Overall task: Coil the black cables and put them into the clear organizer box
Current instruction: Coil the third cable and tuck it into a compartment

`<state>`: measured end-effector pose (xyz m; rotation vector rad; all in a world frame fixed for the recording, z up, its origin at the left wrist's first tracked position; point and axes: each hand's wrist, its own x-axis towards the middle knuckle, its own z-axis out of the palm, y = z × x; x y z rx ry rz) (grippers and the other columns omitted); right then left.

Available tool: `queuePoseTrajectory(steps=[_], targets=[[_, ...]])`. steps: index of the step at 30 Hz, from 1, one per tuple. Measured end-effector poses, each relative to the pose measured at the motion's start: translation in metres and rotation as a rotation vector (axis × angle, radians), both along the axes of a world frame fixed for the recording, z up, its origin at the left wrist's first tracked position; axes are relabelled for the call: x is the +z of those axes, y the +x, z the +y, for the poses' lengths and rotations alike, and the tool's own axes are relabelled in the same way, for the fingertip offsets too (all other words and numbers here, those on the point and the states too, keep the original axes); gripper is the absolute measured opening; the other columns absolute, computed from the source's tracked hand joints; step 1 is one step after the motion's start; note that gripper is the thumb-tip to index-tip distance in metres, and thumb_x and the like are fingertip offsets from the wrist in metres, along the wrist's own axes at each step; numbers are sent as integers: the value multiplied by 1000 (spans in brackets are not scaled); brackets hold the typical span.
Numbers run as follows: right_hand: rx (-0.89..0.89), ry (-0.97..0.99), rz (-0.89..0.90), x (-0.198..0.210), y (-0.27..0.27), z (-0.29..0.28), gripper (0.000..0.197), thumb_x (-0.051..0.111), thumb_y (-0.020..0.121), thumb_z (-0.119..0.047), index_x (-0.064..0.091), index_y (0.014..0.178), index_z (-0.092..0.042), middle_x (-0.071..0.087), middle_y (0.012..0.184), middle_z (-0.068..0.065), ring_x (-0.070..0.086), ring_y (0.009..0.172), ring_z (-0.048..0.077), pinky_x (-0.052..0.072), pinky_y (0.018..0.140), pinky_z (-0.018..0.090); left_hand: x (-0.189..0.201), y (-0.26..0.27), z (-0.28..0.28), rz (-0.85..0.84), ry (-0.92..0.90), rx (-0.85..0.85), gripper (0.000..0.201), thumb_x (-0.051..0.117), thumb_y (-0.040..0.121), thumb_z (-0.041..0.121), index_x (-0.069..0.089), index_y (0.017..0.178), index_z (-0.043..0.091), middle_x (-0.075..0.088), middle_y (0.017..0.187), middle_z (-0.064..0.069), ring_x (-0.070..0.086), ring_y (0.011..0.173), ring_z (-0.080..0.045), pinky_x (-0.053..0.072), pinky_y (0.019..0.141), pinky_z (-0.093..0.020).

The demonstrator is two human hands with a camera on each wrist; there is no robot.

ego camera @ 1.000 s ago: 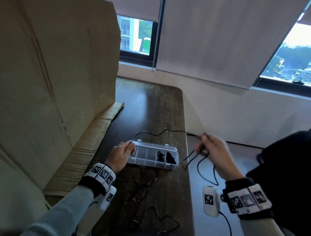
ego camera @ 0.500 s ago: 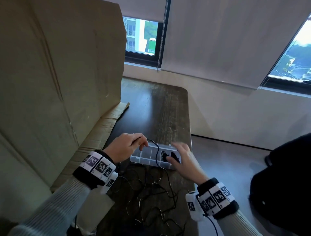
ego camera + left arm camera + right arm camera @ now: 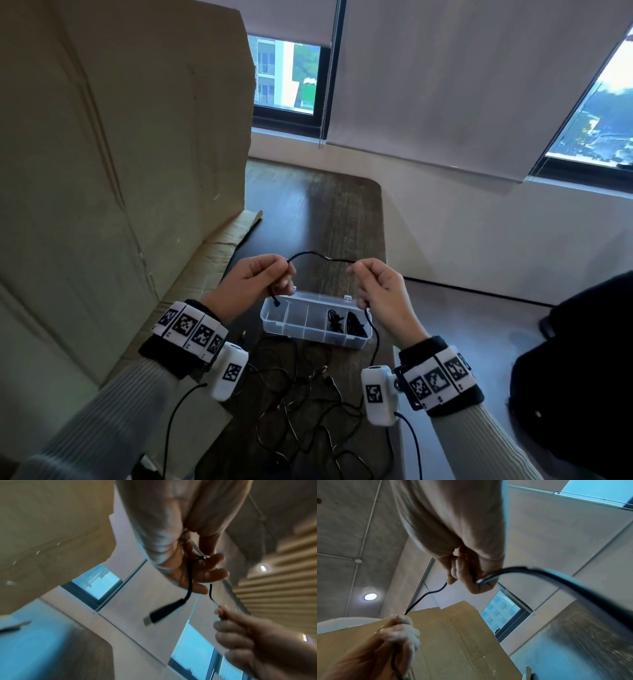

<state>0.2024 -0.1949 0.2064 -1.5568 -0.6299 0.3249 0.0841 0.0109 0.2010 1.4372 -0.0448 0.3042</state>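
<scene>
Both hands are raised above the clear organizer box (image 3: 274,320) on the dark table. My left hand (image 3: 265,279) and my right hand (image 3: 371,284) each pinch the same black cable (image 3: 320,256), which arcs between them. Its plug end (image 3: 276,302) dangles under the left hand; the left wrist view shows that plug (image 3: 164,612) hanging free. From the right hand the cable (image 3: 376,337) drops to a tangle of black cables (image 3: 308,404) in front of the box. Two coiled black cables (image 3: 346,323) lie in the box's right compartments.
A big upright sheet of cardboard (image 3: 120,171) stands along the table's left side, its flap lying on the table (image 3: 329,212). The table's right edge runs just right of the box, with floor beyond. A dark object (image 3: 575,377) sits at the far right.
Both hands left the box and rose above it. They now hold one cable stretched between them; a second ago the right hand alone held a cable off to the right.
</scene>
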Motion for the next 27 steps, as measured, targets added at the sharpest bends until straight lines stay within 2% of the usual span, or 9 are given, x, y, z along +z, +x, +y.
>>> queuePoseTrajectory(steps=[2,5,8,15,18,20,22,25,27], targets=[[-31,55,7,-1,0,2,20,49,99,-16,65,88,-11,37,53,-8,29,45,8,27,42,24,1,3,-1,-18,-131,-7,37,74,73,48,71,83,13,57,64,1,64,69,-18,57,77,-31],[-102,109,-8,2,-1,2,19,50,99,-19,66,91,-10,37,51,-9,28,43,6,26,38,19,7,6,-3,27,-175,-46,41,80,65,48,72,81,11,60,64,-1,65,63,-18,57,68,-29],[-152,181,15,9,0,0,22,49,99,-20,64,96,-3,34,49,-11,27,41,5,26,37,18,8,5,-6,111,-138,-92,44,82,60,50,73,78,11,63,63,-2,65,61,-16,57,66,-27],[-188,235,27,14,4,-6,25,50,99,-22,64,99,0,37,50,-12,28,44,5,25,39,19,12,-2,-14,177,25,-220,36,77,69,51,75,86,19,68,72,0,68,72,-15,55,72,-24],[-187,211,-13,13,6,-9,17,53,97,-18,66,95,-8,40,49,-13,30,43,3,27,39,16,15,0,-17,37,-16,-177,29,66,80,51,73,87,23,72,104,-2,65,106,-19,53,90,-30],[-121,60,-112,10,4,-9,17,53,97,-18,69,95,-11,45,50,-13,34,43,1,30,40,14,21,5,-21,-30,-242,-145,27,55,89,45,66,83,21,60,132,-5,51,128,-22,41,107,-41],[39,-136,-138,2,-3,-5,23,51,98,-21,70,97,-9,48,53,-10,37,42,0,32,41,14,29,10,-26,-50,-448,-128,28,39,94,42,53,80,22,51,141,-7,45,133,-22,30,114,-46],[244,-330,-150,-15,-18,6,30,48,100,-28,72,99,-11,49,47,-8,42,42,4,37,45,19,33,18,-32,-31,-558,-57,35,27,94,50,45,78,25,62,129,-3,54,126,-24,29,110,-45],[307,-432,-209,-22,-27,10,30,47,100,-35,73,98,-19,50,48,-7,45,46,10,39,49,26,30,21,-35,-23,-609,20,39,25,95,53,46,75,26,68,94,7,68,100,-24,37,101,-53]])
